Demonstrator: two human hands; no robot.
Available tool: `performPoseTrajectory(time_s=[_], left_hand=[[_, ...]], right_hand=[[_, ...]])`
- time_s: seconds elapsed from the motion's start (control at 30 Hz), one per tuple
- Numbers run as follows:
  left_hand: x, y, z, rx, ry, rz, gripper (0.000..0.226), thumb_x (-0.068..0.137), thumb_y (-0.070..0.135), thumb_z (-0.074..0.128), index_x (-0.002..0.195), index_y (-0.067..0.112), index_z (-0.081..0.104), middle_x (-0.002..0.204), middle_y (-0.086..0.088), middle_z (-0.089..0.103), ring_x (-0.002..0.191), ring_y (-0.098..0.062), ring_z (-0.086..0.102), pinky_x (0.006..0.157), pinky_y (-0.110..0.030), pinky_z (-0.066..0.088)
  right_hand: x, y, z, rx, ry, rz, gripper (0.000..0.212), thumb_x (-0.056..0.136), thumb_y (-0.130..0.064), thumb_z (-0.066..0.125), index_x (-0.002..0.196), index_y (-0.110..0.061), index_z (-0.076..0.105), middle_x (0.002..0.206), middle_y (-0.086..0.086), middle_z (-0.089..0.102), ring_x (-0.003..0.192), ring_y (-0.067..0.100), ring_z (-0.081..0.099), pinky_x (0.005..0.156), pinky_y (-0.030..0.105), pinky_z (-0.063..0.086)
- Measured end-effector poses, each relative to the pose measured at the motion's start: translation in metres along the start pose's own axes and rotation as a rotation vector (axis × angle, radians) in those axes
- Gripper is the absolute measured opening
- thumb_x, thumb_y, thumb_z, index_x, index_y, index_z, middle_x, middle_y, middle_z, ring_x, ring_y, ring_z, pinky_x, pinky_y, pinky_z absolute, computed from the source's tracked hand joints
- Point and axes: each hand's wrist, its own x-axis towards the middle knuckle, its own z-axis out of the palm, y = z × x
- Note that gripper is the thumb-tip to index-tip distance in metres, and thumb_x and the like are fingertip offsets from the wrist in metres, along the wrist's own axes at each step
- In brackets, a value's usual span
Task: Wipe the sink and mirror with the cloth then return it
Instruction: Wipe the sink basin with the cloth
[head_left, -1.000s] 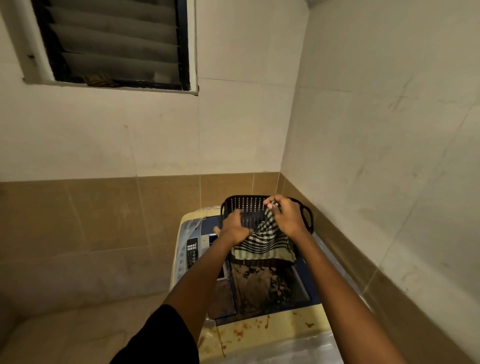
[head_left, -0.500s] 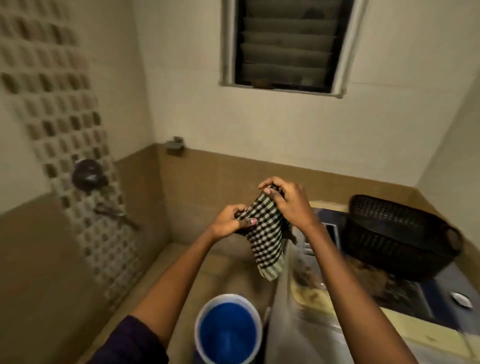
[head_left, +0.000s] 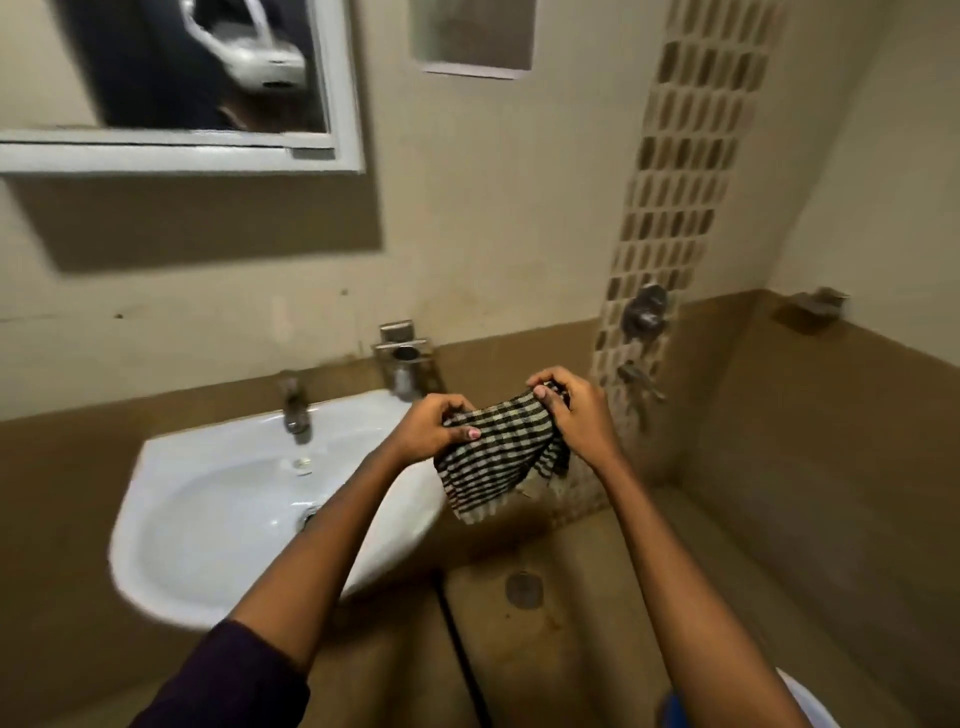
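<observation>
A black-and-white checked cloth (head_left: 493, 460) hangs between my two hands, just right of the sink. My left hand (head_left: 428, 428) pinches its left corner and my right hand (head_left: 576, 415) grips its upper right corner. The white wall-mounted sink (head_left: 208, 499) is at the lower left, with a metal tap (head_left: 295, 410) at its back rim and a drain (head_left: 310, 517) partly hidden by my left forearm. The white-framed mirror (head_left: 208, 67) hangs on the wall at the upper left, above the sink.
A metal holder (head_left: 402, 358) is fixed to the wall behind the sink. Shower valves (head_left: 644, 317) sit on a mosaic tile strip to the right. A floor drain (head_left: 523, 587) lies below the cloth. A blue bucket's rim (head_left: 800, 701) shows at the bottom right.
The view has swung left from the washing machine and black basket to the sink and mirror. Both hands lifted the cloth out of the basket and carried it over beside the sink.
</observation>
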Motion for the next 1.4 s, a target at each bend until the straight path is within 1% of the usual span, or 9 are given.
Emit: performPoseTrajectory(time_s=[0.17, 0.27, 0.47, 0.57, 0.73, 0.9, 1.0, 1.13, 1.4], left_hand=[[-0.033, -0.064, -0.067, -0.063, 0.117, -0.134, 0.020, 0.080, 0.006, 0.070, 0.099, 0.002, 0.067, 0.096, -0.015, 0.067, 0.089, -0.020, 0.058, 0.087, -0.038, 0.049], [-0.044, -0.084, -0.077, -0.145, 0.111, -0.191, 0.017, 0.082, 0.004, 0.068, 0.099, 0.003, 0.067, 0.085, -0.011, 0.063, 0.083, -0.019, 0.055, 0.077, -0.030, 0.045], [-0.032, -0.115, -0.078, -0.338, -0.196, -0.320, 0.012, 0.085, 0.002, 0.063, 0.094, 0.009, 0.063, 0.044, 0.016, 0.056, 0.045, 0.006, 0.050, 0.048, -0.007, 0.037], [-0.005, -0.126, -0.072, -0.281, -0.094, -0.318, 0.014, 0.084, 0.007, 0.066, 0.099, 0.008, 0.065, 0.044, 0.017, 0.057, 0.048, 0.006, 0.053, 0.050, -0.007, 0.040], [0.050, -0.162, -0.045, -0.005, 0.151, -0.372, 0.017, 0.082, 0.012, 0.068, 0.097, 0.007, 0.073, 0.101, -0.011, 0.073, 0.096, -0.022, 0.065, 0.082, -0.025, 0.045], [0.081, -0.193, -0.027, 0.093, 0.312, -0.529, 0.021, 0.085, 0.005, 0.055, 0.088, 0.015, 0.074, 0.096, -0.006, 0.074, 0.090, -0.022, 0.066, 0.081, -0.038, 0.055], [0.089, -0.202, -0.029, 0.115, 0.321, -0.499, 0.022, 0.086, -0.001, 0.055, 0.093, 0.010, 0.072, 0.099, -0.008, 0.073, 0.091, -0.023, 0.067, 0.083, -0.038, 0.056], [0.080, -0.200, -0.037, 0.212, 0.399, -0.353, 0.017, 0.091, 0.012, 0.055, 0.100, 0.011, 0.069, 0.103, -0.006, 0.070, 0.098, -0.021, 0.060, 0.082, -0.025, 0.044], [0.007, -0.200, -0.081, 0.606, 0.592, -0.035, 0.016, 0.085, 0.015, 0.056, 0.093, 0.015, 0.069, 0.096, -0.001, 0.072, 0.089, -0.020, 0.066, 0.073, -0.029, 0.052]], right_hand=[[0.027, -0.034, 0.094, 0.031, -0.058, -0.020, 0.013, 0.090, -0.006, 0.058, 0.094, -0.013, 0.068, 0.090, -0.004, 0.070, 0.083, 0.006, 0.061, 0.067, 0.007, 0.041], [0.028, -0.036, 0.123, 0.041, -0.073, 0.012, 0.013, 0.089, -0.006, 0.059, 0.091, -0.014, 0.068, 0.085, -0.008, 0.067, 0.081, 0.007, 0.061, 0.067, 0.013, 0.041], [0.036, -0.010, 0.137, 0.051, -0.152, 0.064, 0.020, 0.088, -0.010, 0.062, 0.084, -0.030, 0.067, 0.078, -0.025, 0.062, 0.078, -0.020, 0.058, 0.064, -0.005, 0.039], [0.054, 0.007, 0.148, 0.050, -0.143, 0.121, 0.016, 0.090, -0.012, 0.059, 0.088, -0.026, 0.067, 0.082, -0.019, 0.064, 0.080, -0.006, 0.061, 0.065, 0.006, 0.042], [0.070, 0.043, 0.191, -0.086, -0.191, 0.271, 0.027, 0.094, -0.002, 0.045, 0.119, -0.002, 0.056, 0.120, 0.016, 0.060, 0.115, 0.030, 0.054, 0.093, 0.029, 0.041], [0.026, 0.059, 0.251, -0.146, -0.425, 0.323, 0.057, 0.094, -0.011, 0.048, 0.146, -0.010, 0.026, 0.157, 0.013, 0.023, 0.144, 0.028, 0.023, 0.119, 0.039, 0.018], [0.008, 0.077, 0.278, -0.413, -0.543, 0.283, 0.078, 0.093, -0.040, 0.047, 0.151, -0.013, 0.003, 0.161, 0.009, 0.000, 0.148, 0.026, 0.002, 0.120, 0.043, 0.004], [0.032, 0.098, 0.296, -0.485, -0.501, 0.279, 0.085, 0.092, -0.039, 0.050, 0.150, -0.011, -0.004, 0.161, 0.013, -0.001, 0.147, 0.033, 0.007, 0.118, 0.047, 0.016], [0.117, 0.103, 0.354, -0.399, -0.354, 0.410, 0.066, 0.097, -0.037, 0.041, 0.146, 0.002, 0.019, 0.148, 0.029, 0.029, 0.131, 0.045, 0.035, 0.107, 0.054, 0.032]])
